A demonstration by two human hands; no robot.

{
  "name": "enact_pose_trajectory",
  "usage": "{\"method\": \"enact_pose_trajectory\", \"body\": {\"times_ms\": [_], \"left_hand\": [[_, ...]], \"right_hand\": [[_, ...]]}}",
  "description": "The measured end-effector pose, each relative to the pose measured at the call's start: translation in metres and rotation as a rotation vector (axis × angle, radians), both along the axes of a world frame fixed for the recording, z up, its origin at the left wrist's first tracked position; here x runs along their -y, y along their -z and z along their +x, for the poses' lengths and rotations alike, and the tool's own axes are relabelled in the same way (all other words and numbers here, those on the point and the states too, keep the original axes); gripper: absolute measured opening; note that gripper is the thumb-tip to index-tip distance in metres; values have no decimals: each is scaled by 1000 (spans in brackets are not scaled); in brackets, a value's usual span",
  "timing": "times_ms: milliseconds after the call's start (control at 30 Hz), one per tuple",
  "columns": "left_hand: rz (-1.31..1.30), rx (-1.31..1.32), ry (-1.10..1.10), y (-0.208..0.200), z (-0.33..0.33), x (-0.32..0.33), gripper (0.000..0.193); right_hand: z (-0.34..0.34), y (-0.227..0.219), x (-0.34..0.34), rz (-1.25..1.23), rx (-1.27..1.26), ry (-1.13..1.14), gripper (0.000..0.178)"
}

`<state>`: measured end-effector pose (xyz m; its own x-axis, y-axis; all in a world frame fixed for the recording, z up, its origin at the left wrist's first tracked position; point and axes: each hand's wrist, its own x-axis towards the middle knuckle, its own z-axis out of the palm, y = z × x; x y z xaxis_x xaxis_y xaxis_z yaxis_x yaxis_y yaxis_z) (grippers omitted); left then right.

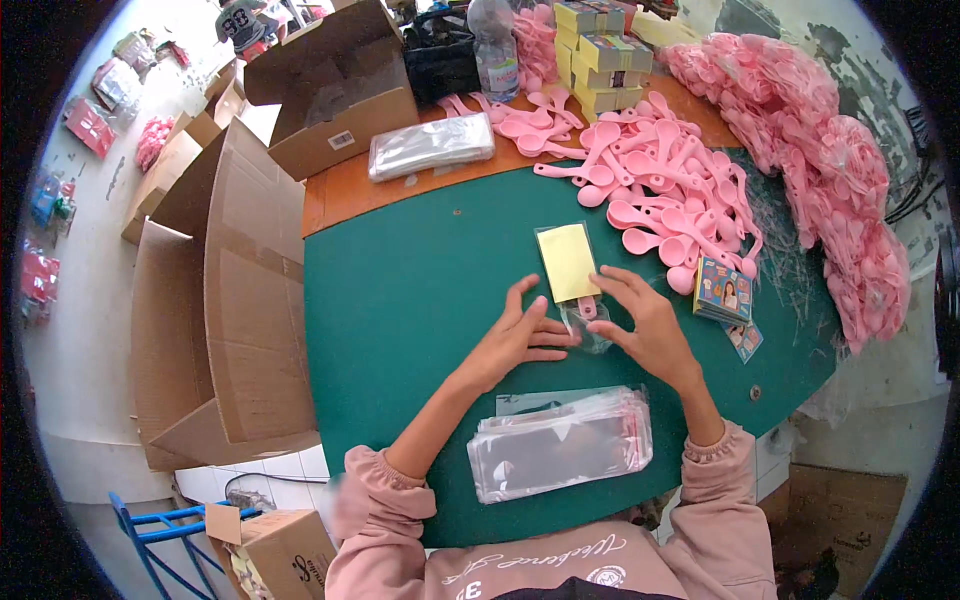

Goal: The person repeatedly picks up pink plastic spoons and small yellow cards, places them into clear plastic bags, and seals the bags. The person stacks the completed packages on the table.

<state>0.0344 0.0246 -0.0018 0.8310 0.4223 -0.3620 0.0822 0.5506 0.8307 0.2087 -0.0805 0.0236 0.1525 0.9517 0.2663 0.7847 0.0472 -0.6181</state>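
Note:
A clear plastic bag (590, 338) lies on the green table top, with a yellow card (567, 262) in its far part. A short piece of a pink spoon handle (587, 308) shows below the card; the rest of the spoon is hidden. My left hand (518, 338) rests at the bag's near left side, fingers spread, fingertips close to the loose plastic. On the right, my right hand (645, 318) has thumb and fingers apart, touching or nearly touching the bag's right edge. Nearer to me lies a stack of flat clear bags (560, 450).
Loose pink spoons (680, 190) are heaped at the back right. Beside them sit small printed cards (722, 290), and bagged pink items (800, 150) line the right edge. Stacked card bundles (605, 60), a clear bag pack (430, 147) and a bottle (493, 50) stand behind. Cardboard boxes (255, 300) flank the left.

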Motion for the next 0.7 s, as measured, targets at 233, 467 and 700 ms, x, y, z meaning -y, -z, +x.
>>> {"method": "enact_pose_trajectory", "body": {"times_ms": [233, 467, 700], "left_hand": [[123, -19, 153, 1, -2, -1, 57], [142, -48, 58, 1, -6, 9, 62], [93, -70, 20, -1, -3, 8, 66]], "right_hand": [[-11, -4, 7, -49, 15, -195, 32], [-17, 3, 8, -56, 82, -319, 27], [-31, 14, 8, 83, 316, -301, 20]]}}
